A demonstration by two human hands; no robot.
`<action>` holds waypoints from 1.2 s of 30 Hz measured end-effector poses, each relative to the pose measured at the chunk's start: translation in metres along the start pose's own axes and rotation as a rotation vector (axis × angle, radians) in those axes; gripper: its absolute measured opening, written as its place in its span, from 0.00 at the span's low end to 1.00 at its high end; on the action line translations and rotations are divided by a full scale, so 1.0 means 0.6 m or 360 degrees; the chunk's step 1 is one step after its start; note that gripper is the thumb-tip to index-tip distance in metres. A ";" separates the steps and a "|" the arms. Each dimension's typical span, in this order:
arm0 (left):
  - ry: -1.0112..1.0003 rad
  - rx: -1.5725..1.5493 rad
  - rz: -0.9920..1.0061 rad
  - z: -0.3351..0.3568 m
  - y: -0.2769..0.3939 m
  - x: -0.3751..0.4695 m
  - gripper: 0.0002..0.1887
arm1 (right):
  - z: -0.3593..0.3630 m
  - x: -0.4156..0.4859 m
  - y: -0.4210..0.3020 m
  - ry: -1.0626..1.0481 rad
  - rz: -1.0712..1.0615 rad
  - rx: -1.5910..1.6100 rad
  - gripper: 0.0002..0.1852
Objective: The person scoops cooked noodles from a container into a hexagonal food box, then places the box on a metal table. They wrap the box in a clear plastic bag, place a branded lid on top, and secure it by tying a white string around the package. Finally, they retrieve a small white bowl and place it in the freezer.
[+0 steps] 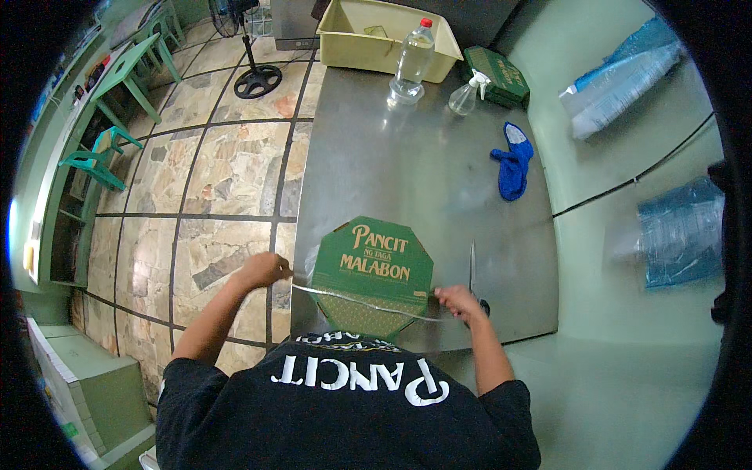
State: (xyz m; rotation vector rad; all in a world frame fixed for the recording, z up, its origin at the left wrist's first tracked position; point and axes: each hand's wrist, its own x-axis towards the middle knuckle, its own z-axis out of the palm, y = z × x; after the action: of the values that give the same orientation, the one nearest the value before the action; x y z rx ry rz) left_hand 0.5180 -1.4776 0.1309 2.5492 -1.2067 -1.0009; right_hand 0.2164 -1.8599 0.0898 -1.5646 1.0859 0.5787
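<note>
A green octagonal cardboard box (376, 252) with printed writing on its lid lies in front of me on the metal table. A thin pale string (364, 302) runs slackly across its near part. My left hand (267, 271), fingers closed, is at the table's left edge with the string's left end at its fingertips. Just right of the box, my right hand (461, 302) has curled fingers; the string reaches its underside, but the grip is hidden. Beside that hand lies a bladed tool (472, 264) with a dark handle, partly covered by the hand.
Along the stainless-steel table (399, 170) are a blue cloth (514, 164), a spray bottle (465, 97), a red-capped clear bottle (414, 56), a cream plastic tub (358, 53) and another green box (499, 76). Plastic packs (681, 232) hang on the right wall. A fan (257, 81) stands on the floor.
</note>
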 end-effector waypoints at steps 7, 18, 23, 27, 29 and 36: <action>-0.0217 -0.1476 0.0387 -0.079 0.100 -0.056 0.20 | 0.085 -0.110 -0.093 -0.0519 -0.0225 0.1767 0.12; -0.0383 -0.1931 0.0163 0.063 0.241 0.007 0.16 | 0.260 -0.102 -0.105 -0.0381 -0.0478 0.1691 0.15; -0.0232 -0.1779 0.0320 0.070 0.250 -0.003 0.15 | 0.266 -0.149 -0.094 -0.0441 -0.0530 0.1666 0.14; -0.0080 -0.1531 0.0294 0.063 0.247 -0.022 0.16 | 0.232 -0.195 -0.079 -0.0517 -0.0496 0.1194 0.15; -0.0135 -0.1581 0.0286 0.058 0.236 -0.028 0.17 | 0.177 -0.209 -0.065 -0.0457 -0.0617 0.0739 0.13; -0.0022 -0.0598 0.0323 0.041 0.122 -0.041 0.18 | 0.016 -0.155 -0.015 0.0745 -0.0855 -0.0508 0.14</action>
State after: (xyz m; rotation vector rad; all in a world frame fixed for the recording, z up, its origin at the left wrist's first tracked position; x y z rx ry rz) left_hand 0.4452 -1.5047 0.1534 2.0930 -1.1279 -1.0801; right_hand 0.1828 -1.8193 0.1674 -2.2423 0.8681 0.0098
